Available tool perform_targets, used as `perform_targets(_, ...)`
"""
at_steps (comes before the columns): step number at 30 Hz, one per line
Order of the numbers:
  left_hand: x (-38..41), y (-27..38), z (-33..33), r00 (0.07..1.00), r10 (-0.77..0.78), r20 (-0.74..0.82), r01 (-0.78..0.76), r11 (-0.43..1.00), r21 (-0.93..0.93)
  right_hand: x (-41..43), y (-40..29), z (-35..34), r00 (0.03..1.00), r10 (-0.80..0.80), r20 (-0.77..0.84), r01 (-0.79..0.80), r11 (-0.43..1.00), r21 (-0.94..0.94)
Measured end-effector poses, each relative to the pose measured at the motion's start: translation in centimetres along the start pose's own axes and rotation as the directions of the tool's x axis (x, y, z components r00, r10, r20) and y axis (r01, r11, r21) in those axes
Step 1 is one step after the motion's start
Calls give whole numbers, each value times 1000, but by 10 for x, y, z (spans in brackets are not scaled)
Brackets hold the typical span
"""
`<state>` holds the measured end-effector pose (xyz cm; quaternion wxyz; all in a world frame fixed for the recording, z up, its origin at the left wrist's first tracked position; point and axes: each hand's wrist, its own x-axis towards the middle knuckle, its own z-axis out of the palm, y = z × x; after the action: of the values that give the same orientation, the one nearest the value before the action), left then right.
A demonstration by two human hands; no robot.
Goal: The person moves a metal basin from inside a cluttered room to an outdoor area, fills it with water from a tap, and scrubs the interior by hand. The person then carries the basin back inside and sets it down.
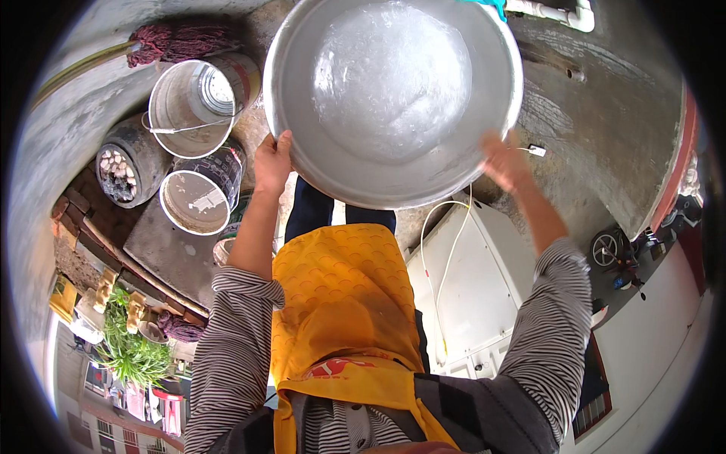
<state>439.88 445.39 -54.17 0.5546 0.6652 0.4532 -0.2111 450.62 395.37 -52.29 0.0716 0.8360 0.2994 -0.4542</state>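
Note:
A large round metal basin [391, 85] with a shiny, wet-looking inside lies before me at the top middle. My left hand [274, 162] grips its rim at the lower left, thumb over the edge. Blurred, my right hand [503, 159] is at the rim on the lower right; whether its fingers close on the metal cannot be told. Below the basin my yellow apron [340, 272] hangs over dark trousers. A turquoise cloth or piece of plastic [494, 7] touches the far right rim.
Left stand a white bucket [187, 108], a dark bucket [195, 201], a coal-stove-like cylinder [117, 170] and a mop [181, 44]. On the right are a white cabinet [471, 272], a looped pale cord [429, 258] and a white pipe [547, 11].

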Motion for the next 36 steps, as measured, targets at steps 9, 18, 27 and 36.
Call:
perform_targets(9, 6, -8, -1, 1000, -26, -13, 26, 999, 28, 120, -18, -30, 935, 326, -136, -351, 811, -468)
perform_targets(18, 9, -15, -1, 997, -39, -63, 50, 983, 176, 211, -157, 99, 978, 206, -22, -205, 977, 64)
perform_targets(27, -1, 11, -2, 980, -199, 17, 200, 971, -130, 251, -312, -79, 998, -32, 48, -49, -909, 414)
perform_targets(36, -2, 13, -4, 975, -222, -7, 219, 964, -148, 100, -313, 5, 958, -121, -260, 282, 562, 777)
